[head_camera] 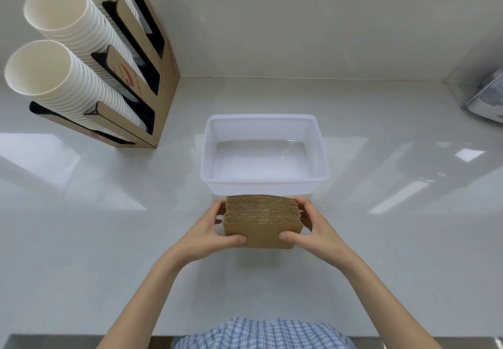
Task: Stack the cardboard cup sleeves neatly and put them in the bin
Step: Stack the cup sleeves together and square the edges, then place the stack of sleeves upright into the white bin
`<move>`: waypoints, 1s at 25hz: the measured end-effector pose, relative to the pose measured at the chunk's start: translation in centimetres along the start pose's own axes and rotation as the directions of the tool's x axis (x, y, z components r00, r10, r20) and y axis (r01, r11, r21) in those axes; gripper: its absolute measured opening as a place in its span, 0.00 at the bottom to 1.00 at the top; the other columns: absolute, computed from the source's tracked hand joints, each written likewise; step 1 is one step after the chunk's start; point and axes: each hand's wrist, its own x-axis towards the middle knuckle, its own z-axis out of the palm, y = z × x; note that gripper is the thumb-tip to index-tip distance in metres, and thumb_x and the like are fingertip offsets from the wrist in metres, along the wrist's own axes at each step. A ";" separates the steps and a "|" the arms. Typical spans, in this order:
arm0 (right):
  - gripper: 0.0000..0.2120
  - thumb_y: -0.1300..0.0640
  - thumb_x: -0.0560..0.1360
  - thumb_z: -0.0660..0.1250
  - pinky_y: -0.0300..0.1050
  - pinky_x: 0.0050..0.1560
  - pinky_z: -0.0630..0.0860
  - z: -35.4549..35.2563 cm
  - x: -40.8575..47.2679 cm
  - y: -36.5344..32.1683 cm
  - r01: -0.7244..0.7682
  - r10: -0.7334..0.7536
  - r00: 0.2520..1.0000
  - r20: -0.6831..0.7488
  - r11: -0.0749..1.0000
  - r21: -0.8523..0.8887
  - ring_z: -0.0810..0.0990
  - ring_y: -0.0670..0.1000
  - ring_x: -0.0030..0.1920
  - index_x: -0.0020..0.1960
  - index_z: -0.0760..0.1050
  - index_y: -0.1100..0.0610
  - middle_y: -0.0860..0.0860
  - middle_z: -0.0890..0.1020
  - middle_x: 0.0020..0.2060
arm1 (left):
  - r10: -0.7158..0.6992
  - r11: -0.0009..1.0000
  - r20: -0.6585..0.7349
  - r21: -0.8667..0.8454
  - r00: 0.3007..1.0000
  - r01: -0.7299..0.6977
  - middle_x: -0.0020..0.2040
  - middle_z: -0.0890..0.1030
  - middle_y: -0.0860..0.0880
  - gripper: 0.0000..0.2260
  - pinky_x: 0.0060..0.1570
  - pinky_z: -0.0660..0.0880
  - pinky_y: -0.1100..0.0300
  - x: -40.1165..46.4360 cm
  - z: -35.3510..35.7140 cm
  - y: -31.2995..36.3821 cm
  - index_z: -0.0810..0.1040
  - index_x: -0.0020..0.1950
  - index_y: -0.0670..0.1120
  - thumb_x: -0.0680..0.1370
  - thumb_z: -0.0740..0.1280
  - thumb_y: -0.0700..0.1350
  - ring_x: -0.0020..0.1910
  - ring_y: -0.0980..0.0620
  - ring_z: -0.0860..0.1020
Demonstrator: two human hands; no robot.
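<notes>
A thick, squared-up stack of brown cardboard cup sleeves (262,219) stands on edge just in front of the white plastic bin (321,155). My left hand (215,230) grips the stack's left end, thumb on the front face and fingers behind. Its right end is held the same way by my right hand (310,228). The bin is open-topped with nothing in it, and its near wall is right behind the stack. Whether the stack rests on the counter or is slightly lifted I cannot tell.
A cardboard cup dispenser (152,76) holding three slanted stacks of white paper cups (54,76) stands at the back left. A grey-white object (487,98) sits at the far right edge. The glossy white counter (109,226) meets a wall behind the bin.
</notes>
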 end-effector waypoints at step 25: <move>0.32 0.40 0.68 0.65 0.35 0.52 0.71 0.1 1.8 -7.8 -0.058 0.053 0.988 0.143 0.998 0.032 0.72 0.38 0.59 0.69 0.60 0.45 0.43 0.71 0.61 | 0.046 0.865 -0.217 -0.480 0.975 -0.148 0.48 0.76 0.52 0.18 0.37 0.78 0.67 1.6 -1.3 5.1 0.68 0.54 0.51 0.65 0.65 0.53 0.40 0.63 0.80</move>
